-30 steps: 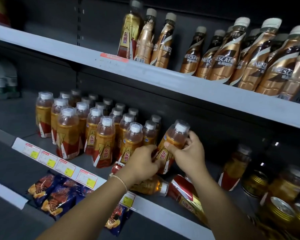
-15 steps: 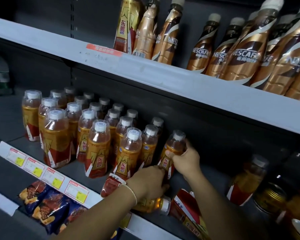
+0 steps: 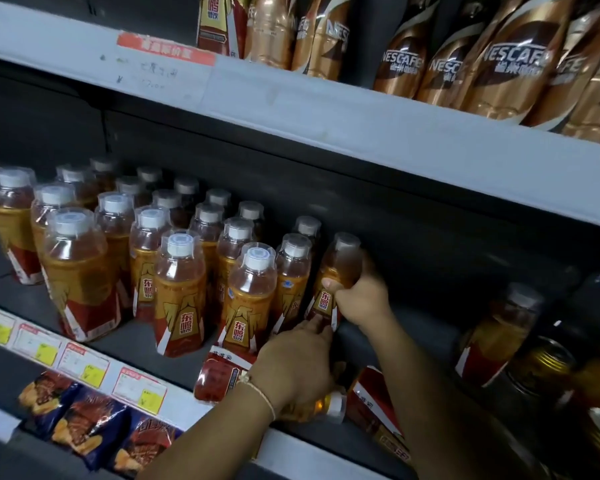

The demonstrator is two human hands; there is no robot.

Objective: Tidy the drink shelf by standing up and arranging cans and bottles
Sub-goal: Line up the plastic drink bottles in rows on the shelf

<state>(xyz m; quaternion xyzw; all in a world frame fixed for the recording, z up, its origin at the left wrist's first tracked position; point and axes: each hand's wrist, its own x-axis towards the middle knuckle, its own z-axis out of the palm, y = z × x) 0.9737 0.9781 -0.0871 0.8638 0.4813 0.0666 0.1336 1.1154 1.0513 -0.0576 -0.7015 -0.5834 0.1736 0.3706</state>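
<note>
While it stands nearly upright at the right end of the block of amber bottles (image 3: 174, 271), the bottle (image 3: 336, 271) is gripped at its shoulder by the right hand (image 3: 362, 299), thumb across the front and fingers curled behind, probably to steady the top as it is squared into the row. Just below, at its six o'clock, the left hand (image 3: 298, 365) reaches to the bottle's base; its fingertips touch the lower label, but whether they curl round it or only press cannot be told, since the back of the hand hides them. That low contact likely guides the foot against the neighbour at nine o'clock. Under the left hand, two bottles lie on their sides: a red-labelled one (image 3: 219, 375) at the shelf lip (image 3: 326, 455) and another (image 3: 319, 408) with its white cap pointing to three o'clock, both not yet stood up. At three o'clock a lone bottle (image 3: 496, 337) stands apart, with cans (image 3: 541, 365) beyond it. At twelve o'clock, the upper shelf (image 3: 326, 119) carries brown coffee bottles (image 3: 499, 64); at seven o'clock, price tags (image 3: 84, 363) sit above snack packets (image 3: 87, 427).
</note>
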